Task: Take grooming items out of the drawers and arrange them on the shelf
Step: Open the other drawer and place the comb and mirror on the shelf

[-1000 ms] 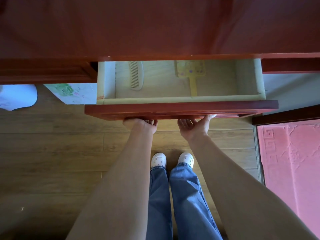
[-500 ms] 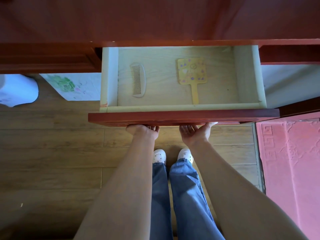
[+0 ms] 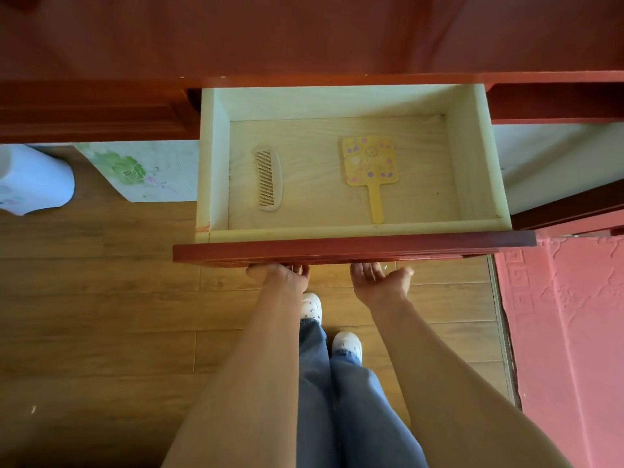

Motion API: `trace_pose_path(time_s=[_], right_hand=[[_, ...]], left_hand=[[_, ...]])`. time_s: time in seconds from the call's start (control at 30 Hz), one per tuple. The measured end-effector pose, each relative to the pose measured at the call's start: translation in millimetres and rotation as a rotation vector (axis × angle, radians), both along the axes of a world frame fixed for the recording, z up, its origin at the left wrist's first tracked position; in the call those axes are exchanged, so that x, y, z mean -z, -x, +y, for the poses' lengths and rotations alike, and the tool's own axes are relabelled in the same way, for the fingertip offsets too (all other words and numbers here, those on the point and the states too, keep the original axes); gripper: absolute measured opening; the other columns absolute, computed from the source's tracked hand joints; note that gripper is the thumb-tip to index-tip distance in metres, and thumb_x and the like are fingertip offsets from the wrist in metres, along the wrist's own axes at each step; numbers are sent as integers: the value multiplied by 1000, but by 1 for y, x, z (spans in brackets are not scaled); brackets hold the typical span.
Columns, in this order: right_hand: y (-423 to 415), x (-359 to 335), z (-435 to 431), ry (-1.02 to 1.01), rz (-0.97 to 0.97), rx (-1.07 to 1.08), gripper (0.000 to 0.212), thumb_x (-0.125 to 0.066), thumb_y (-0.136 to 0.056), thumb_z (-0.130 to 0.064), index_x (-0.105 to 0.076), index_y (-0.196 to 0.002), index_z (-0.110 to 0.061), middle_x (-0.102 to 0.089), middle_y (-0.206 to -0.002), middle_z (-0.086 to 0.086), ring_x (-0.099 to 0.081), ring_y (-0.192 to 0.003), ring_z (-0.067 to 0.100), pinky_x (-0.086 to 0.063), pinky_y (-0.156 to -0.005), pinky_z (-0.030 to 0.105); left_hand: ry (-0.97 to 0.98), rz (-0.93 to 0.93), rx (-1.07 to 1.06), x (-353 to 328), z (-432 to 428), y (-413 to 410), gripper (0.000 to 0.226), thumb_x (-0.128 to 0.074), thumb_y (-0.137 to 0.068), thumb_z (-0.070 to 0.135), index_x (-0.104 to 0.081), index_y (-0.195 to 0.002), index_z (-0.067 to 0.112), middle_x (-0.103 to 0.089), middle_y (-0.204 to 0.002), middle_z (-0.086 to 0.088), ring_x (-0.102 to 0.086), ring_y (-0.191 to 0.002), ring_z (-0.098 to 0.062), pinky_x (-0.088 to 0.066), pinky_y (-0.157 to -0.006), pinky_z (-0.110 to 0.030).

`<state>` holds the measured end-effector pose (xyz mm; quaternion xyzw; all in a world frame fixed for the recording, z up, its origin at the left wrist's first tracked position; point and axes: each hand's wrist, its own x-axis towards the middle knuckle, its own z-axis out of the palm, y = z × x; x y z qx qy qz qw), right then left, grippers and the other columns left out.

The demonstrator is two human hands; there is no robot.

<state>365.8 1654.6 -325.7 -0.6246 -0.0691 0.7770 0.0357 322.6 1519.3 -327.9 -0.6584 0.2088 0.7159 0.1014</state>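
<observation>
Head view, looking down. The left hand and right hand both touch the lower edge of the red-brown front panel of the pale wooden drawer, which stands pulled out from the red-brown wooden cabinet. The right hand's palm faces up, with the thumb spread to the right. The left hand shows its wrist and thumb side. The fingertips of both hands are hidden beneath the panel, so it cannot be told whether either hand is curled round the edge or pressing flat.

On the drawer floor lie a cream curved comb, near the left wall, and a yellow flower-patterned paddle, right of centre, with its handle pointing toward the near wall. Whether the paddle is a mirror or a brush cannot be told. The two items lie well apart, with bare drawer floor between them and along the far wall.

The cabinet top runs off the far edge of the frame. At far left a white-and-blue vessel is cut off. Beside it lies a white floral-printed sheet, partly under the cabinet. The wood-plank floor lies bare to the left of the arms. A pink textured rug borders the right.
</observation>
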Motion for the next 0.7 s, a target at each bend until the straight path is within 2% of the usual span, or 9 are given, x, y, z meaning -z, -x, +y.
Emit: trace_pose_path(time_s=[0.07,0.13,0.2,0.23,0.33,0.43,0.53,0.63,0.7], right_hand=[[-19,4,4,30,-53,11,55,-26,-95,-57,-46,-84,-7,-34,-63,2,-36,-55,16,-42,-58,23],[-44,11,4,65,-58,-14,58,-28,-94,-60,-48,-88,-5,-40,-71,4,-45,-63,10,-47,-65,24],[-62,17,5,100,-80,-43,58,-32,-93,-59,-49,-106,-6,-47,-85,9,-55,-81,14,-49,-89,31],[-67,18,5,113,-82,-44,54,-33,-93,-59,-48,-103,-8,-45,-80,9,-52,-73,16,-48,-88,29],[-61,10,10,105,-39,-47,49,-34,-93,-58,-38,-77,-11,-32,-64,4,-33,-53,17,-41,-59,25],[-43,-6,13,38,34,-121,50,-33,-96,-54,-46,-88,-7,-50,-77,9,-54,-68,23,-48,-66,31],[-27,-22,15,-18,73,-177,52,-34,-96,-52,-48,-116,-6,-56,-114,13,-58,-112,28,-47,-94,38],[-20,-32,14,-33,58,-199,51,-39,-94,-53,-50,-112,-6,-56,-115,14,-59,-112,27,-50,-94,38],[-19,-37,10,-33,48,-210,49,-40,-94,-52,-50,-109,-6,-57,-109,13,-60,-108,26,-50,-92,38]], left_hand=[[17,16,5,-3,0,-1,37,-31,-97,33,-56,-96,6,-60,-98,-10,-56,-82,-24,-49,-88,-37],[24,36,-1,-3,-1,-2,40,-32,-95,35,-59,-102,7,-63,-103,-10,-59,-87,-24,-49,-89,-37],[31,65,5,-5,-1,-6,43,-32,-95,37,-61,-106,8,-64,-104,-10,-61,-93,-25,-49,-91,-39],[39,89,-2,-7,-1,-9,42,-32,-95,38,-60,-107,9,-64,-104,-10,-61,-95,-25,-49,-92,-40],[56,95,-7,-9,-1,-13,38,-31,-95,33,-59,-100,8,-62,-98,-10,-60,-88,-25,-49,-87,-37],[92,88,10,-13,1,-19,36,-27,-93,30,-54,-91,7,-56,-92,-9,-55,-81,-23,-46,-87,-38],[112,111,28,-19,5,-26,50,-23,-94,42,-52,-113,5,-55,-112,-11,-53,-105,-26,-37,-102,-44],[158,133,84,-28,1,-24,71,-16,-91,56,-32,-144,11,-41,-143,-5,-38,-133,-25,-28,-112,-46],[291,120,125,-41,3,-22,80,-14,-85,63,-16,-151,18,-27,-154,-5,-29,-140,-27,-24,-114,-48]])
